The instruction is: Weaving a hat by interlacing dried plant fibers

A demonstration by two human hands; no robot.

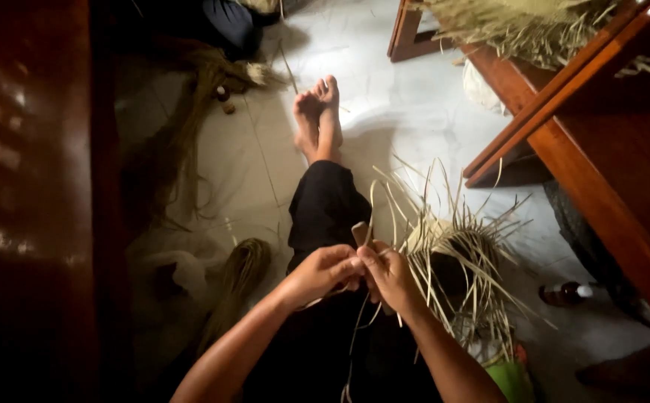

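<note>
Left hand (317, 272) and right hand (388, 277) pinched together on one straw strip (360, 233) beside the half-woven straw piece (452, 257); judged best kept taut, flat, untwisted.

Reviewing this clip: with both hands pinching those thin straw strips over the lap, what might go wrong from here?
1. The left hand and right hand pinch thin pale straw strips close together; a strip may slip or snap.
2. The half-woven straw piece with loose splayed ends lies beside the right hand; stray ends may tangle.
3. The small brown bottle lies on the white tiled floor nearby and might get knocked.
</note>
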